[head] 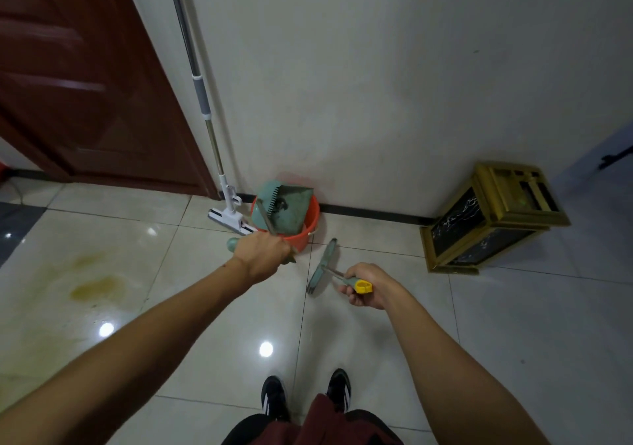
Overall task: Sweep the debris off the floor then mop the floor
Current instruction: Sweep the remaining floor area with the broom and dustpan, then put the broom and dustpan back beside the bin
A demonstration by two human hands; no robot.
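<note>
Head: hands [262, 252] grip dustpan [286, 210], broom [323, 266].

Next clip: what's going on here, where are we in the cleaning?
A person stands facing a wall. The left hand grips the handle of a green dustpan tipped over an orange bucket. The right hand holds a small broom by its yellow-tipped handle. A mop leans untouched against the wall, and a yellowish stain is on the tile floor.

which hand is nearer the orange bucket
Left. The left hand, gripping the dustpan handle, is right at the orange bucket front rim. The right hand, holding the broom, sits lower right, apart from it.
</note>
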